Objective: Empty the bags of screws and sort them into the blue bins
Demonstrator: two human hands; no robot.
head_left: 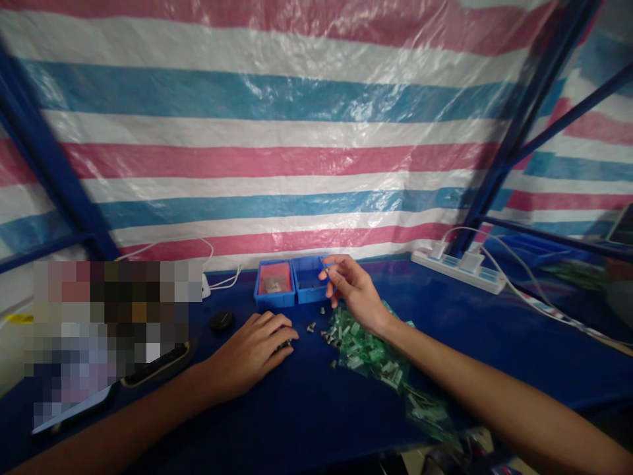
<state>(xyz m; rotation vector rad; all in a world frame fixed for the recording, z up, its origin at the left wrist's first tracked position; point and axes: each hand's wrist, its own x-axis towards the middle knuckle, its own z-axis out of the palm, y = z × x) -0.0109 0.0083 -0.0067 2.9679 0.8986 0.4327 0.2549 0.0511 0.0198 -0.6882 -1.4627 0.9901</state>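
My left hand [254, 349] rests low over the blue table, fingers curled, with small dark metal parts showing between thumb and fingers. My right hand [357, 290] is raised at the front of the right blue bin [310, 295], thumb and fingertips pinched on a small metal part [325, 272] whose exact kind is too small to tell. Between the hands lie several loose screw-like metal parts [311, 327]. Under my right wrist spreads a pile of green-tinted plastic bags [363, 346] holding pale, slim pieces.
Left of that bin, another blue bin [273, 300] holds a pink lining and a small bag. A round black object [222, 321] sits near my left hand. A white power strip [457, 272] with plugs and cables lies at right. Striped sheeting [297, 158] hangs behind the table.
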